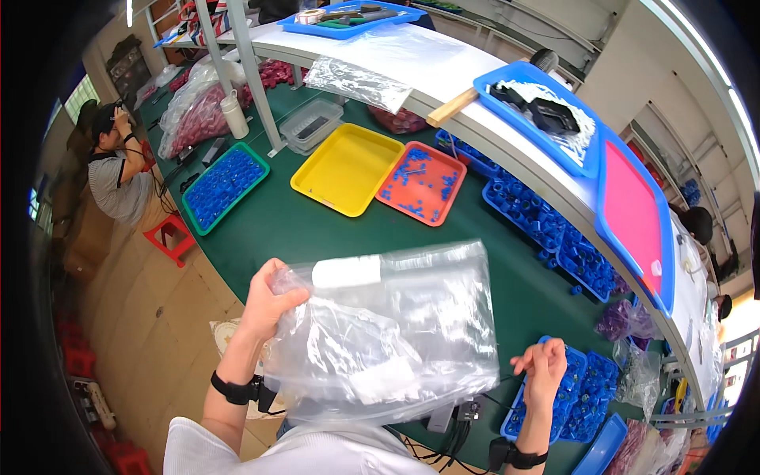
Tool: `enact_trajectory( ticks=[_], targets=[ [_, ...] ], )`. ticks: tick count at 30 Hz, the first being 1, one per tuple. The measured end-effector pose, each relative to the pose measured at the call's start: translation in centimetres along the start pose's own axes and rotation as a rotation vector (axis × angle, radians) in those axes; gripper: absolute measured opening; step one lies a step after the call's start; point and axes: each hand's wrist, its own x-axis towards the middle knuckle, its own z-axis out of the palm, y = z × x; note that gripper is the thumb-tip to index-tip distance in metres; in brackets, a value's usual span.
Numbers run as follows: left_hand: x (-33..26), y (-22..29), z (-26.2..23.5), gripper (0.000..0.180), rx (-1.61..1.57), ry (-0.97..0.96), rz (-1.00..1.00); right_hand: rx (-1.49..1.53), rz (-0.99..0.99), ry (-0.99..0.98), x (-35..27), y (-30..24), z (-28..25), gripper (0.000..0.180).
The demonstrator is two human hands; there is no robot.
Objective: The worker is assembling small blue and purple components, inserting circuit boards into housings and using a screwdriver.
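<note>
My left hand (pixel 269 303) grips a large clear plastic bag (pixel 443 309) by its upper left corner, thumb on top. The bag hangs flat across the front of my body and looks creased, with a white label-like patch near its top. Off the bag's right edge, my right hand (pixel 545 372) is raised with loosely bent fingers, apart from the bag and holding nothing I can see. Below and beside that hand stand blue trays (pixel 576 372) full of small blue parts.
On the green table (pixel 261 245) lie a yellow tray (pixel 336 170), an orange tray (pixel 431 202) with scattered blue pieces, and a green tray (pixel 226 190) of blue parts. A white shelf (pixel 467 55) curves along the back and right. Another person (pixel 119 166) sits at the left.
</note>
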Motion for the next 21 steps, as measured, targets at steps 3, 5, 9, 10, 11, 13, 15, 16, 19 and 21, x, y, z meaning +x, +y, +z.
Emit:
enact_trajectory(
  ticks=[3,5,9,10,11,13,15,16,19,21],
  targets=[
    [2.6,-2.4,-0.2,0.035,-0.257,-0.016,-0.269,0.162,0.006,-0.115,3.2,2.8,1.9,0.032],
    [4.5,-6.0,-0.7,0.037,-0.364,-0.033,-0.427,0.165,0.129,-0.212,5.8,5.6,3.8,0.058],
    [9.0,-13.4,-2.7,0.044,0.128,-0.186,-0.268,0.033,0.773,-0.15,7.9,11.7,9.2,0.091],
    [11.1,-13.9,-2.4,0.044,0.116,-0.205,-0.246,0.214,0.722,-0.178,9.0,16.4,6.3,0.082],
    [11.8,-14.6,-3.2,0.046,0.426,-0.147,-0.161,0.212,0.633,-0.061,10.1,16.9,5.9,0.075],
    [12.3,-17.3,-5.7,0.056,0.735,-0.062,-0.108,0.097,0.356,0.128,11.3,15.5,7.9,0.051],
    [12.8,-18.7,-6.9,0.058,0.77,0.033,-0.15,-0.415,0.023,-0.045,11.7,11.5,13.8,0.049],
    [13.3,-19.2,-7.3,0.06,0.807,0.113,-0.173,-0.656,-0.179,-0.214,11.2,10.4,17.2,0.052],
    [13.9,-21.1,-7.7,0.071,0.77,0.29,-0.124,-1.271,-0.427,-0.836,7.8,13.3,24.4,0.07],
    [14.9,-21.5,-7.5,0.078,0.788,0.275,-0.103,-1.396,-0.446,-0.968,5.4,19.6,24.1,0.074]
  ],
)
